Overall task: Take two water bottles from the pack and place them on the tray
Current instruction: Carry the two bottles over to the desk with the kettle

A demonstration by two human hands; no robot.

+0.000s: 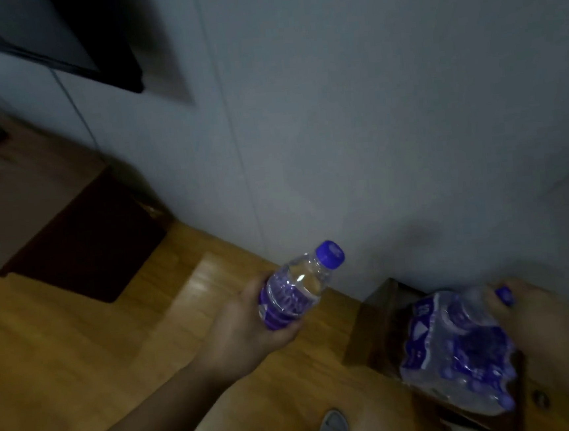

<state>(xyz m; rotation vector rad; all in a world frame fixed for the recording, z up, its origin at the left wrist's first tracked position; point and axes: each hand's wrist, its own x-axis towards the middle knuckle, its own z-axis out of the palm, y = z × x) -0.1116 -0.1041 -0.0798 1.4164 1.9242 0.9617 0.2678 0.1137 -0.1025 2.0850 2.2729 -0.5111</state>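
Dim room, blurred in places, seen from above. Left hand (241, 329) wrapped around the lower body of a clear plastic bottle (299, 286), fingers closed over its purple label, bottle tilted with its ribbed blue-purple cap (330, 253) pointing up and to the right, held in the air above the glossy wooden floor (65, 354). Smooth rounded shoulder on the bottle, catching a small highlight. At lower right, a shrink-wrapped pack (457, 355) of bottles, crinkled clear film printed in purple and white, many small purple caps showing through the wrap, resting on a low dark wooden table (371, 314) against the wall. Right hand (539, 316) heavily blurred at the pack's upper right edge, touching the wrap beside a second bottle (466, 306) whose purple cap pokes out at the top; cannot tell whether that hand is closed on it or only resting there. Pale, flat, matt wall (369, 104) behind. A dark rectangular mat (86, 243) with rounded corners lying flat on the floor at left. Two grey slippers (331, 429) at the bottom edge. No tray identifiable anywhere in view.
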